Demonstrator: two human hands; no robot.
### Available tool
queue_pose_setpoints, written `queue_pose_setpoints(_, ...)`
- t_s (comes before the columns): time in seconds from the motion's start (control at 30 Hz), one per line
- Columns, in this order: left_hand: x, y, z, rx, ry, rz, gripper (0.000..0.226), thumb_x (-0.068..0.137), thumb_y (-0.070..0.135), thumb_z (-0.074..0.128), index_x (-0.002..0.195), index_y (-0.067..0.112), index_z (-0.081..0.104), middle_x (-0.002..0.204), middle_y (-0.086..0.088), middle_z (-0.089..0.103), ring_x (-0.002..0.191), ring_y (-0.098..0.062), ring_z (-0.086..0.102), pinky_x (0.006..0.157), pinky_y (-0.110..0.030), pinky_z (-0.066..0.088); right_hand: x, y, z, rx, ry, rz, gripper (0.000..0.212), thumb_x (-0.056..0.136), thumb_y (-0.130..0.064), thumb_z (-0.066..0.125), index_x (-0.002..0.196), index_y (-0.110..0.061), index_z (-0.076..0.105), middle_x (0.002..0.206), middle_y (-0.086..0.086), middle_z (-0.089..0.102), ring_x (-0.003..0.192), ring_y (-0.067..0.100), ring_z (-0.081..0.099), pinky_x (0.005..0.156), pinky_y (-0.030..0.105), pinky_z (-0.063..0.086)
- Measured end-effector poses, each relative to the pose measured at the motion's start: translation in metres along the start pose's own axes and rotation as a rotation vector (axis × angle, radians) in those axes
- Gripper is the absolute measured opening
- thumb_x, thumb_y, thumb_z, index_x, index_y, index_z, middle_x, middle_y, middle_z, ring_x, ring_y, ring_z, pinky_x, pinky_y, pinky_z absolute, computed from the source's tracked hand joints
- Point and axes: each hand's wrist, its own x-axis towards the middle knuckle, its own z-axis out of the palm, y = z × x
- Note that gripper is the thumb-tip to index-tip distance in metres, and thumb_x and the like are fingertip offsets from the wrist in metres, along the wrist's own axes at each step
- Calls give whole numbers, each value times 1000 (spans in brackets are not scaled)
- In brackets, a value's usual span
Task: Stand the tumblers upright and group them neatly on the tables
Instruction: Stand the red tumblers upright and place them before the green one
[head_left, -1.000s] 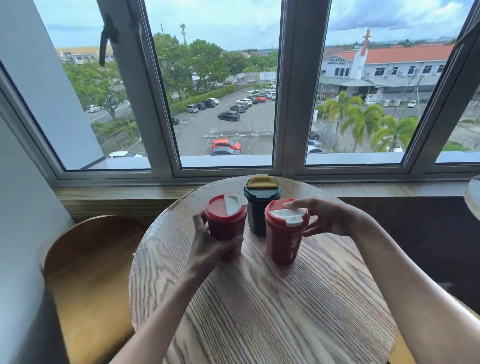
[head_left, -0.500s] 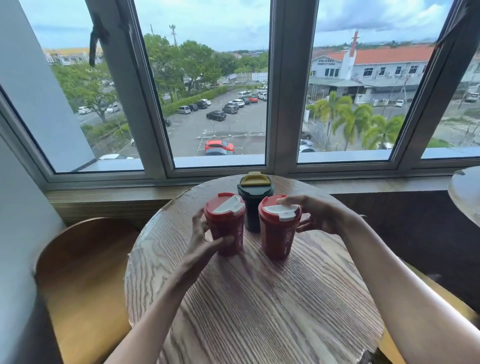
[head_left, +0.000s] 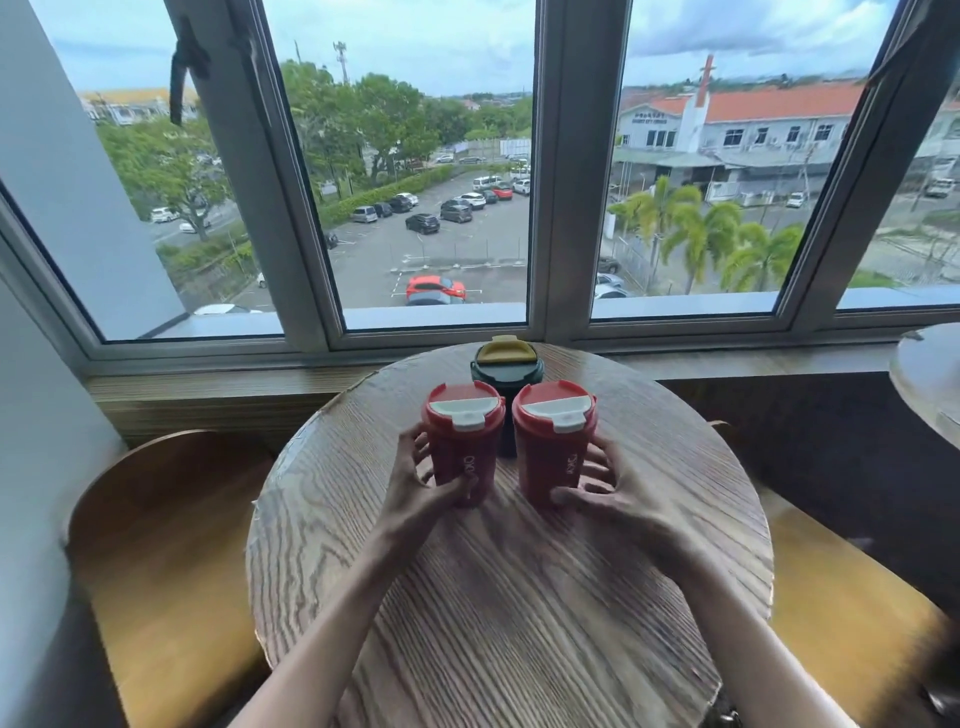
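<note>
Three tumblers stand upright close together on a round wooden table (head_left: 509, 597). The left red tumbler (head_left: 464, 434) with a white lid flap is gripped low on its body by my left hand (head_left: 421, 480). The right red tumbler (head_left: 553, 431), also with a white flap, is held near its base by my right hand (head_left: 605, 486). Behind and between them stands a dark green tumbler (head_left: 506, 366) with a yellow lid flap, mostly hidden by the red ones.
A wooden chair (head_left: 156, 545) sits to the left of the table and a yellow wooden seat (head_left: 841, 613) to the right. Another round table's edge (head_left: 930, 374) shows at the far right. A window ledge (head_left: 218, 389) runs just behind the table.
My right hand has dropped from the right red tumbler's lid to its lower body. Both red tumblers have been turned so their white flaps face the same way, and they stand closer.
</note>
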Motion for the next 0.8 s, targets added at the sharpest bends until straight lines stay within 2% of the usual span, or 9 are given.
queue_pose_setpoints(0.07,-2,0,4,-14,16,-7,82,55,31,84,127,25,48,114,-1,64,105,-13,64,77,-22,57,2,7,12,-88,104,-61,92,61,-22,91,138,-24,40,129,4,57,115,13,58,89,27,50)
queue_pose_setpoints(0.17,-3,-5,6,-60,38,-26,87,52,37,86,131,19,52,114,-7,69,106,-20,68,75,-22,57,6,9,21,-170,184,-157,85,62,-20,90,131,-28,40,123,-1,59,109,9,59,81,25,52)
queue_pose_setpoints(0.27,-4,-7,5,-64,39,-30,84,53,35,86,129,18,54,115,-12,70,107,-27,69,77,-24,57,6,8,23,-165,220,-193,81,64,-14,89,131,-20,43,114,-6,61,102,2,60,76,17,54)
queue_pose_setpoints(0.3,-5,-6,6,-59,37,-28,82,54,35,86,128,20,55,115,-12,70,107,-27,69,76,-24,58,6,9,23,-163,230,-200,81,65,-14,88,131,-18,43,114,-5,61,103,3,61,75,15,54)
queue_pose_setpoints(0.5,-9,-2,9,-39,40,3,80,53,38,85,125,26,54,110,-9,68,99,-18,69,74,-24,58,8,12,24,-194,248,-195,82,64,-23,89,131,-21,42,120,-5,61,107,9,62,82,26,55)
queue_pose_setpoints(0.6,-10,1,8,-19,21,0,85,52,41,85,129,23,51,111,-7,67,92,-5,69,72,-21,57,9,10,23,-192,249,-183,80,62,-28,90,127,-24,44,119,-5,62,107,14,62,84,35,56)
queue_pose_setpoints(0.73,-10,1,9,3,5,17,86,53,43,83,129,21,50,113,-8,66,90,-4,69,71,-20,56,9,8,22,-203,219,-175,76,66,-20,88,126,-22,42,118,-9,59,107,12,60,77,23,54)
queue_pose_setpoints(0.8,-10,3,9,12,8,19,86,53,44,83,129,21,49,113,-8,65,89,-4,69,70,-19,56,9,7,21,-209,209,-167,77,64,-25,89,125,-24,42,117,-11,59,105,11,61,79,25,55)
